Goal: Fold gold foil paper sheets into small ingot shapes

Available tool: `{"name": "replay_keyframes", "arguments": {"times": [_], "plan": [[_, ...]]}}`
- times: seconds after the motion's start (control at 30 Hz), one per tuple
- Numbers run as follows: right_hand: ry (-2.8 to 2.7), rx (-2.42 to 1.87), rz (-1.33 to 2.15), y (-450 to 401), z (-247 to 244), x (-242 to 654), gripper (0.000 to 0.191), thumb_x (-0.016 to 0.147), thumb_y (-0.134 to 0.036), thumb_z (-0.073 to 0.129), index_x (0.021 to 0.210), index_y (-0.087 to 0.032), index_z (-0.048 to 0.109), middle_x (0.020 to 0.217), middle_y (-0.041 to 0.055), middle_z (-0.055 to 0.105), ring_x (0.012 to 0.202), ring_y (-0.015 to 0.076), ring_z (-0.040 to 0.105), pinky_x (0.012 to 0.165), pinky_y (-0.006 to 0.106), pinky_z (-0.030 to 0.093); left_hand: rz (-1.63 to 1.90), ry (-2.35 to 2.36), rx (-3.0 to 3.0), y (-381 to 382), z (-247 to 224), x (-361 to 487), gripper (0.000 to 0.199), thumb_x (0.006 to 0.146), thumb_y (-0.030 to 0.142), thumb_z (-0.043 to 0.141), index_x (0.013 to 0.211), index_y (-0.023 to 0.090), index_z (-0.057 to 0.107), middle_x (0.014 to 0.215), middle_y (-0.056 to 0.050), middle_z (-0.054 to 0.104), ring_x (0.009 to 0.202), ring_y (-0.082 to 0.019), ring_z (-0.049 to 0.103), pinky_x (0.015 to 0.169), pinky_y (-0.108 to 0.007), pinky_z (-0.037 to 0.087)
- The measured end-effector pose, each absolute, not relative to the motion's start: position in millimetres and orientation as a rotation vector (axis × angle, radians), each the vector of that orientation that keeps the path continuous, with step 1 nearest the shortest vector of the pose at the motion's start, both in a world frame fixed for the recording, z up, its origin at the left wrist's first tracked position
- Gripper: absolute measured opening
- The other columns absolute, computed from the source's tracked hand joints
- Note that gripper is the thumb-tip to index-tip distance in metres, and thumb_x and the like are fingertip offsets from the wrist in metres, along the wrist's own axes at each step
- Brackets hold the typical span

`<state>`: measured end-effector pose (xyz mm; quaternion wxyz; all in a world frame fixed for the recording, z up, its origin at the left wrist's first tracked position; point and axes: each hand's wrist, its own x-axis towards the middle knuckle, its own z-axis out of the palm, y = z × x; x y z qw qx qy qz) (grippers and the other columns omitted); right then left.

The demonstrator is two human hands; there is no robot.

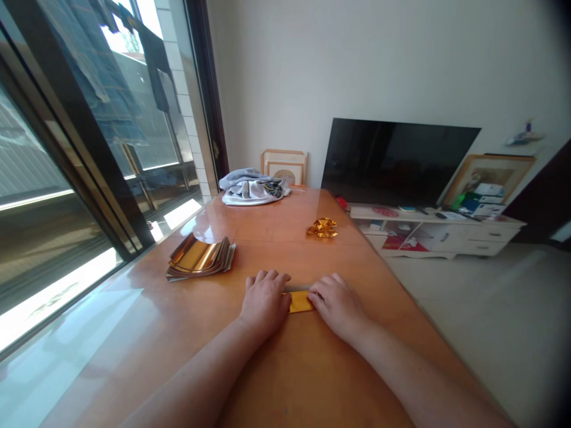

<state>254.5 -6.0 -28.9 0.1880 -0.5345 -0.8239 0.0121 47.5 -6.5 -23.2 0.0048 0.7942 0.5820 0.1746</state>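
Observation:
A narrow strip of folded gold paper [301, 301] lies flat on the wooden table [285, 368], between my two hands. My left hand [266, 299] pinches its left end, thumb on the paper and fingers curled beyond it. At the right end, my right hand [335, 302] holds the paper with fingers pressed together. A curved stack of shiny gold sheets [199, 255] rests on the table to the left, beyond my left hand. Farther off, right of centre, sits a crumpled or folded gold foil piece [323, 227].
Bundled grey cloth [254, 187] lies at the table's far end, with picture frames [284, 166] behind it. A large television [397, 163] stands on a white cabinet [439, 235] to the right. Sliding glass doors [89, 154] run along the left side.

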Motion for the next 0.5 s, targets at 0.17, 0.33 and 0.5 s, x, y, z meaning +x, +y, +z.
{"name": "replay_keyframes", "arguments": {"times": [0.17, 0.33, 0.5], "plan": [[-2.256, -1.530, 0.029, -6.3, -31.4, 253.6, 0.008, 0.094, -0.031, 0.060, 0.089, -0.024, 0.064, 0.092, 0.0032, 0.067, 0.092, 0.0217, 0.054, 0.076, 0.031, 0.038, 0.578, 1.751, 2.534, -6.6, -22.7, 47.0, 0.018, 0.087, 0.028, 0.059, 0.103, 0.029, 0.066, 0.105, -0.003, 0.066, 0.102, -0.026, 0.053, 0.085, -0.040, 0.033], [-2.198, -1.561, -0.057, -7.6, -33.5, 253.0, 0.016, 0.090, -0.030, 0.065, 0.104, -0.024, 0.061, 0.102, 0.0061, 0.065, 0.100, 0.0248, 0.055, 0.083, 0.034, 0.040, 0.575, 1.711, 2.596, -7.4, -19.4, 47.3, 0.010, 0.089, 0.028, 0.057, 0.095, 0.026, 0.065, 0.100, -0.004, 0.064, 0.098, -0.025, 0.053, 0.083, -0.040, 0.032], [-2.203, -1.565, -0.097, -9.0, -33.6, 253.4, 0.016, 0.089, -0.031, 0.066, 0.102, -0.024, 0.062, 0.103, 0.0077, 0.060, 0.100, 0.0252, 0.054, 0.086, 0.035, 0.041, 0.568, 1.695, 2.611, -7.2, -18.2, 47.5, 0.011, 0.090, 0.025, 0.054, 0.092, 0.025, 0.064, 0.098, -0.005, 0.064, 0.095, -0.024, 0.053, 0.083, -0.039, 0.032]]}}
